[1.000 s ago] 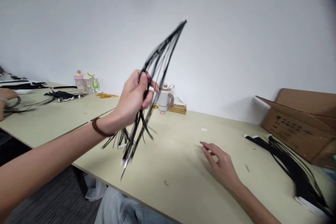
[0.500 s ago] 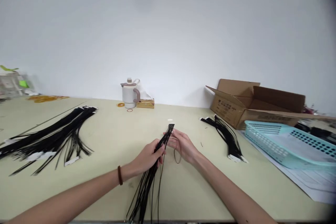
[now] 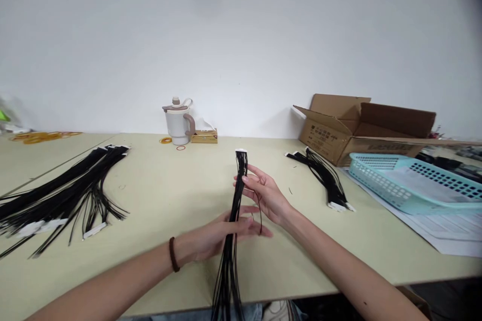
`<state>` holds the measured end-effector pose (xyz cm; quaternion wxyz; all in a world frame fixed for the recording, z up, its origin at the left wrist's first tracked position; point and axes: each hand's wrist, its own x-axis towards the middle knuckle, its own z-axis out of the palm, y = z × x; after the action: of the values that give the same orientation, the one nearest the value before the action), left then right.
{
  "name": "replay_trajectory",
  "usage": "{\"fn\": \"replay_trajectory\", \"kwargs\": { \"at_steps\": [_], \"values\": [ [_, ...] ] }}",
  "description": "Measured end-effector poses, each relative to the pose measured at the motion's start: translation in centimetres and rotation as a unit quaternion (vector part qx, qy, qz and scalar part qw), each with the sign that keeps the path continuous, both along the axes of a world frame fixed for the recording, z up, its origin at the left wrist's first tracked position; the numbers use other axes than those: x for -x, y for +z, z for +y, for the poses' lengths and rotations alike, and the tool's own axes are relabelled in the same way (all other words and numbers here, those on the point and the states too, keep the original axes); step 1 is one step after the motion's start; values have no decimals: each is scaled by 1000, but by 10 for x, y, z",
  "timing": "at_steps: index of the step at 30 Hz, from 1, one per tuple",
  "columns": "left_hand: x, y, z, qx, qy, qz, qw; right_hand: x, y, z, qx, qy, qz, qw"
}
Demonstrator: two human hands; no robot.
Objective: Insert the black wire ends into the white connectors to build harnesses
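A bundle of thin black cables (image 3: pixel 235 200) with a white connector (image 3: pixel 241 150) at its top end stands tilted up in front of me, its loose ends fanning down past the table's front edge. My right hand (image 3: pixel 265 193) is closed on the upper part of the bundle, thumb in front. From its fingers hangs a thin dark loop (image 3: pixel 260 213), possibly a rubber band. Lower down, my left hand (image 3: pixel 226 233) holds the bundle between its thumb and fingers, the fingertips stretched out to the right behind the cables. That hand is slightly blurred.
More black cable bundles (image 3: pixel 71 185) lie at the left, and a smaller group (image 3: pixel 326 175) at the right. Farther right are a cardboard box (image 3: pixel 331 140), a turquoise basket (image 3: pixel 380 188) and papers (image 3: pixel 433 233). A cup (image 3: pixel 176 123), gold box (image 3: pixel 204 136) and rubber bands (image 3: pixel 41 137) stand or lie at the back.
The bundle now stands more upright, its white connector higher. My left hand has shifted lower on it and stretched its fingers; my right hand has closed around the upper part. The view has tilted down.
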<state>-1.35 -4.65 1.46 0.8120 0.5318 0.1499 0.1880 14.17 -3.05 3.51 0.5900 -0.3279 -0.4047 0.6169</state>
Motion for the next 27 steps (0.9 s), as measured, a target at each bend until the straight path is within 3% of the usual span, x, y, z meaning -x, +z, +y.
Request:
{"fn": "replay_trajectory", "kwargs": {
  "at_steps": [4, 8, 11, 14, 16, 19, 22, 27],
  "values": [
    [2, 1, -10, 85, -113, 11, 990, -10, 2, 7, -7, -47, 11, 999],
    [5, -4, -14, 95, -173, 14, 980, -26, -3, 18, 5, -99, 10, 995],
    [7, -4, -11, 110, -188, 12, 976, -30, -10, 20, 26, -89, -11, 996],
    [9, -2, 2, 94, -103, 33, 990, -27, -16, 18, 40, -73, -37, 996],
    [9, -3, 16, 30, 22, 40, 998, -22, -20, 15, 39, -75, -66, 994],
    [11, -7, 38, -87, 194, 61, 975, -10, -26, 10, 16, -70, -127, 989],
    [15, -11, 49, -115, 268, 60, 955, -1, -32, 6, -34, -54, -174, 983],
    [14, -10, 46, -139, 325, 80, 932, 2, -37, 6, -82, -59, -214, 972]
  ]
}}
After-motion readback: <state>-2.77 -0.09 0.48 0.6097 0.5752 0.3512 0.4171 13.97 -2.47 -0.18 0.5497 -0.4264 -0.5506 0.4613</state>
